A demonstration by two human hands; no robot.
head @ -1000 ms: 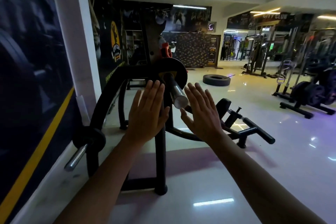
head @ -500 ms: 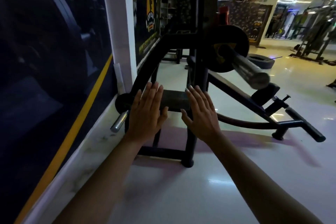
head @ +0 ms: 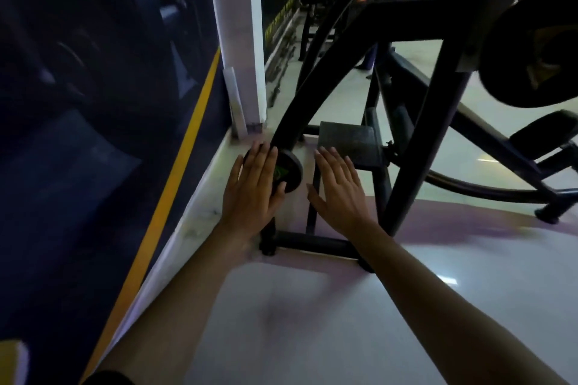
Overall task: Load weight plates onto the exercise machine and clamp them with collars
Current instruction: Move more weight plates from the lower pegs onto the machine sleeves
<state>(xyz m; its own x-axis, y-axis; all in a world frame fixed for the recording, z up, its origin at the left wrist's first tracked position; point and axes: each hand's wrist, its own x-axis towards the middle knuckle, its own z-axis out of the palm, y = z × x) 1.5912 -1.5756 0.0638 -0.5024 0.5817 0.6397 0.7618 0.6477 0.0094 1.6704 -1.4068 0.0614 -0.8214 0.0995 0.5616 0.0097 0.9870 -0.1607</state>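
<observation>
The black steel exercise machine [head: 419,141] stands against the left wall. A small black weight plate [head: 289,170] with a green mark sits on the machine's low peg by the wall. My left hand [head: 253,187] is held flat with straight fingers in front of this small plate and covers its left half; the peg is hidden behind it. My right hand [head: 339,187] is flat and empty just right of the plate. A larger black plate [head: 528,50] sits on the upper sleeve at the top right, partly cut off by the frame edge.
A dark wall banner with a yellow stripe [head: 175,172] runs along the left. A white pillar [head: 237,34] stands behind the small plate. A grey footplate [head: 350,142] sits inside the frame. The floor [head: 312,322] is glossy white tile.
The view has dropped and moved closer to the machine's base. Both flat hands now sit at the low peg's small plate; the upper sleeve has slid to the top right edge.
</observation>
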